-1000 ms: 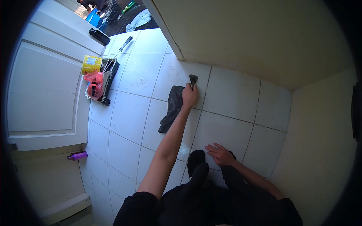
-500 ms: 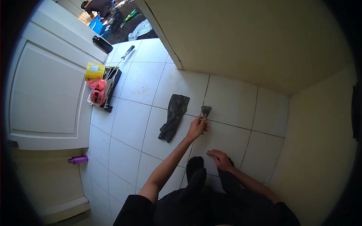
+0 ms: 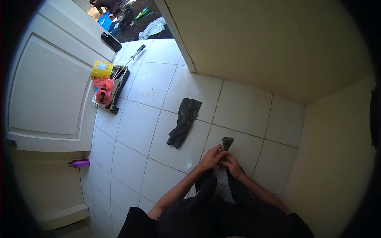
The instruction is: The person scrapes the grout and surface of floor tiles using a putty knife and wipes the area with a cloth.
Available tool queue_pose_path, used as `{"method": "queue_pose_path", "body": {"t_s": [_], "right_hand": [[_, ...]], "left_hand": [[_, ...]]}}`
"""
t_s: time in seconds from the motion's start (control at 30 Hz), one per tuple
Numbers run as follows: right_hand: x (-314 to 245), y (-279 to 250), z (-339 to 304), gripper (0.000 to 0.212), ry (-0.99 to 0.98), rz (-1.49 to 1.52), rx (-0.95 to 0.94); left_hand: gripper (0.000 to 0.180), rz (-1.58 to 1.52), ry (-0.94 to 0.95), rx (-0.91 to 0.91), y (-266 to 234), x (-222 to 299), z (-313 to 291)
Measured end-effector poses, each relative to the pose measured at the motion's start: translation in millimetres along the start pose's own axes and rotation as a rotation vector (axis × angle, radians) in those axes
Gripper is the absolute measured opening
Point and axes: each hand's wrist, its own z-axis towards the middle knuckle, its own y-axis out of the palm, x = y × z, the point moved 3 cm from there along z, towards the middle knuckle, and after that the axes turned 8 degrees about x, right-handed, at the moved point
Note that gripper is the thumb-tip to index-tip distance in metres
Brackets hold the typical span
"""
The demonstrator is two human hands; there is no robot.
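Note:
A putty knife (image 3: 227,143) with a dark, flared blade points away from me, low over the white floor tiles in front of my knees. My left hand (image 3: 212,158) is closed round its handle. From the other side my right hand (image 3: 234,166) meets it, its fingers bent onto the lower part of the handle, which the hands mostly hide. To the left of the hands a dark, crumpled cloth (image 3: 185,123) lies flat on the tiles, with pale smudges on it.
Beside the white door (image 3: 51,89) stand a yellow tub (image 3: 102,69), a black tray (image 3: 121,89) holding a red plastic bag (image 3: 104,95), and a black bottle (image 3: 111,42). A purple bottle (image 3: 80,163) is farther left. Walls close off the right. Beyond the doorway a person (image 3: 107,4) bends by a blue bucket (image 3: 104,22).
My left hand has drawn the putty knife back toward my body. My right hand, open and apart before, has come up to the handle and closed on it. The cloth lies still.

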Motion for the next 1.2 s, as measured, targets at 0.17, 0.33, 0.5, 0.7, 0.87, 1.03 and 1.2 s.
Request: {"method": "queue_pose_path", "body": {"t_s": [0.17, 0.33, 0.5, 0.7, 0.87, 1.03, 1.2], "right_hand": [[14.4, 4.7, -17.7, 0.024, 0.098, -0.293, 0.016], [7.1, 9.3, -18.8, 0.024, -0.086, -0.605, -0.005], [9.2, 10.8, -15.1, 0.023, -0.208, -0.610, 0.070], [6.3, 12.2, -15.4, 0.025, -0.178, -0.603, 0.064], [7.4, 12.4, -14.5, 0.025, -0.162, -0.606, 0.061], [5.5, 12.8, -14.2, 0.027, -0.193, -0.589, 0.079], [9.7, 11.8, -14.3, 0.026, -0.169, -0.605, 0.080]], "left_hand": [[0.026, 0.151, 0.148, 0.074, 5.4, -27.7, -33.1], [0.035, 0.393, 0.102, 0.164, 5.5, -70.1, -52.9], [0.038, 0.507, 0.110, 0.252, 11.2, -60.1, -48.2], [0.036, 0.487, 0.076, 0.228, 10.7, -56.9, -48.4], [0.037, 0.511, 0.077, 0.240, 10.7, -57.8, -47.4], [0.037, 0.530, 0.040, 0.246, 12.8, -54.2, -47.4], [0.036, 0.537, 0.063, 0.266, 13.2, -56.1, -46.1]]}}
